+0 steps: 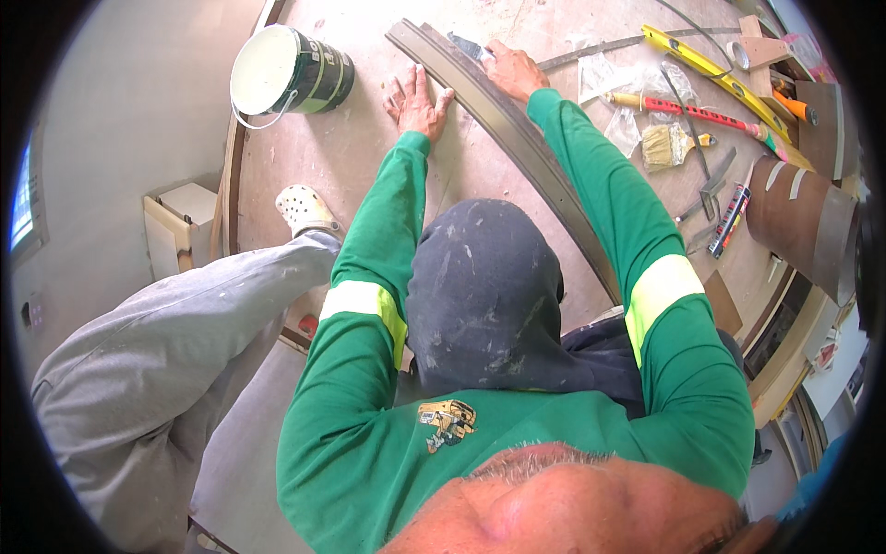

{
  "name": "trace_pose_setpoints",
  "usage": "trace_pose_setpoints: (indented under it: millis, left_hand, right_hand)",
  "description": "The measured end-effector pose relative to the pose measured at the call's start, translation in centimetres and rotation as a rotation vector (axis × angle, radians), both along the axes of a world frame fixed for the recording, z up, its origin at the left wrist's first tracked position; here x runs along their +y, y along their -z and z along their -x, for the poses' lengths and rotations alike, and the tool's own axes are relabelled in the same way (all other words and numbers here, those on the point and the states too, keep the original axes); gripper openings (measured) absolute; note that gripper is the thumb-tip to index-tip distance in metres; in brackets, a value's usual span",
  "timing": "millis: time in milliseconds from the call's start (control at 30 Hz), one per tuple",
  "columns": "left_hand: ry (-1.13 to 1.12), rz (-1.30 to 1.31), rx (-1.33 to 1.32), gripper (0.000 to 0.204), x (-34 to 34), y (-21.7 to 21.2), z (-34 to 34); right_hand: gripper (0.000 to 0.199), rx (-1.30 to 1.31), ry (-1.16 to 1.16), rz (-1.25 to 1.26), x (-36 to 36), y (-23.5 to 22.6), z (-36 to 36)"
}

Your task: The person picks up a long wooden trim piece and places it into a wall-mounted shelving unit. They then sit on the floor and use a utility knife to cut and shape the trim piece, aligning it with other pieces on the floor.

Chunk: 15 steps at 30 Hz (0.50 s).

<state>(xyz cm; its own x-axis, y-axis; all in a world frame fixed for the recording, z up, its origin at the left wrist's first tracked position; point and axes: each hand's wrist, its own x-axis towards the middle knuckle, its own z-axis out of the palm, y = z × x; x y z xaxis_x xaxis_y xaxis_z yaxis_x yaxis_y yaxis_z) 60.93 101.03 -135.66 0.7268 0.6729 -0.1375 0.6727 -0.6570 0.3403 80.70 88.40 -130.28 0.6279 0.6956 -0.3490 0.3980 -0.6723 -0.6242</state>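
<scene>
A long brown moulding strip (517, 138) with ridged edges runs diagonally across the dusty board (369, 166) in front of me. My left hand (420, 106) lies flat on the board with its fingers spread, the fingertips close against the strip's left edge. At the strip's far right side, my right hand (512, 72) is closed around what looks like a putty knife (469, 46), its flat blade pointing left over the strip. The handle is mostly hidden in my fingers. My dark-trousered knee (489, 286) is bent below, between my forearms.
A bucket (318, 78) of pale paste stands at far left. Another person's leg (185, 314) in grey trousers and a cream clog (307, 210) is at left. On the right lie a yellow spirit level (711, 74), a red-handled tool (692, 113), a brush (669, 146) and a tube (730, 220).
</scene>
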Motion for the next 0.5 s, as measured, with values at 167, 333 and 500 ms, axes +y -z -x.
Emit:
trace_pose_setpoints:
  millis: [167, 333, 500]
  left_hand:
    - [0.003, 0.005, -0.025, 0.090, -0.05, -0.11, 0.21]
    - [0.008, 0.000, -0.028, 0.089, -0.03, -0.42, 0.09]
    - [-0.005, 0.017, -0.038, 0.089, -0.17, -0.61, 0.10]
  right_hand:
    - [0.040, -0.016, -0.017, -0.003, -0.54, 0.08, 0.28]
    - [0.039, -0.013, -0.006, 0.004, -0.79, -0.17, 0.25]
    - [0.039, -0.020, 0.004, -0.023, -0.75, -0.25, 0.41]
